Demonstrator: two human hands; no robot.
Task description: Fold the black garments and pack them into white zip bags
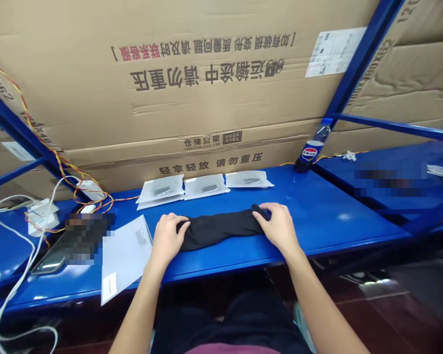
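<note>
A long, narrow piece of folded black cloth (221, 228) lies across the front half of the blue table, a few wrinkles along its length. At its left end, my left hand (170, 235) pinches the fabric between thumb and fingers. My right hand (278, 223) grips the other end, where a short dark edge or roll (260, 211) sticks up between thumb and fingers. I cannot make out whether that dark piece is part of the cloth. Left of my left hand rests a flat, whitish plastic bag (125, 255) with small labels, overhanging the table's front edge.
Several frosted packets (206, 188) with small dark labels line the back of the blue table (339, 206). A cola bottle (312, 150) stands by the right post. Left are a blurred-out dark flat device (51, 260), white cables (7, 305) and adapters (42, 219). Cardboard (206, 113) forms the back wall.
</note>
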